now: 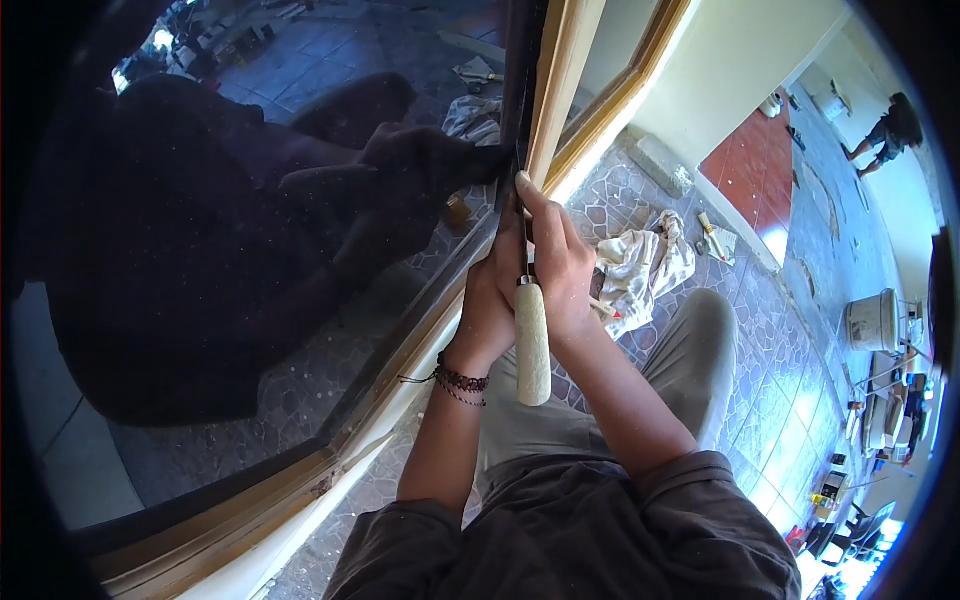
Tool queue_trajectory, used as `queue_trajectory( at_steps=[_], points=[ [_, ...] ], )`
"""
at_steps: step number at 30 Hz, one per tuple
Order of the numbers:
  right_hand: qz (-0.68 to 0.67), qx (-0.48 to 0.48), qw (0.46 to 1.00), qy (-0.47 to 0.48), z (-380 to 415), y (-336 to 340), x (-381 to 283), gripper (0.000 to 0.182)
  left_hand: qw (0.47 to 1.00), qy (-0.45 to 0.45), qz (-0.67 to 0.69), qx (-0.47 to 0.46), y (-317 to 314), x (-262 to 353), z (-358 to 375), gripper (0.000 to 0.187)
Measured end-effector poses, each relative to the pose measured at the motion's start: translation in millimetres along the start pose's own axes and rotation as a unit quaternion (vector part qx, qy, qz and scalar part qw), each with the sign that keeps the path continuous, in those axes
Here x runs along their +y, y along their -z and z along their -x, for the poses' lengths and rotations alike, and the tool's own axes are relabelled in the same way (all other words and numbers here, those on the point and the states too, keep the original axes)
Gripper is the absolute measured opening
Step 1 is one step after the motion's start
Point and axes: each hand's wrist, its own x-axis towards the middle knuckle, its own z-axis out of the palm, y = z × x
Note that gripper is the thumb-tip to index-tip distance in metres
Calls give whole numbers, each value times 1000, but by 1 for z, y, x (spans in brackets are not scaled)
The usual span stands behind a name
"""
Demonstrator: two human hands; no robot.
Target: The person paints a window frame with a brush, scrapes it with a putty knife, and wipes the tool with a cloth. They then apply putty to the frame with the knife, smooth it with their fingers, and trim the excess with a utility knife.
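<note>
A narrow dark-bladed tool with a pale wooden handle (534, 345) and a metal collar points up along the edge between a dark glass pane (300, 250) and a wooden frame (556, 95). My right hand (562, 262) is closed around its blade from the right, one finger reaching near the tip. Pressed in from the left, my left hand (488, 312) also grips the blade; its fingers are partly hidden. The handle lies outside both palms, toward my body. Where the tip meets the frame is hard to make out. Dark bracelets (460, 380) circle my left wrist.
On the patterned floor lie a crumpled cloth (640, 265), a brush-like tool (712, 238) and a grey block (660, 167). A bucket (873, 320) and assorted gear stand at the right. Another person (888, 132) is far off at the upper right.
</note>
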Motion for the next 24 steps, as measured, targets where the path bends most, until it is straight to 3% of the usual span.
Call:
queue_trajectory(
  at_steps=[5,8,10,14,15,20,22,24],
  points=[
    [0,-5,1000,1,13,-7,9,49,999,30,7,15,-3,-5,15,47],
    [-3,-22,1000,-7,17,-8,11,49,996,-24,-54,67,5,6,18,43],
    [-3,-25,1000,-10,21,-11,15,49,988,95,-26,121,10,13,22,39],
    [-1,-25,1000,-12,30,-15,18,51,980,-22,-68,185,19,15,19,32],
    [-5,-45,998,-32,35,-17,21,50,989,28,3,147,21,22,17,34],
    [-17,-71,996,-46,45,-19,33,48,983,43,130,124,3,-4,10,37],
    [-18,-76,996,-52,44,-18,33,46,946,114,280,122,-3,-7,6,36],
    [-11,-93,994,-60,39,-15,34,46,923,171,325,112,-9,-6,4,37]
  ],
)
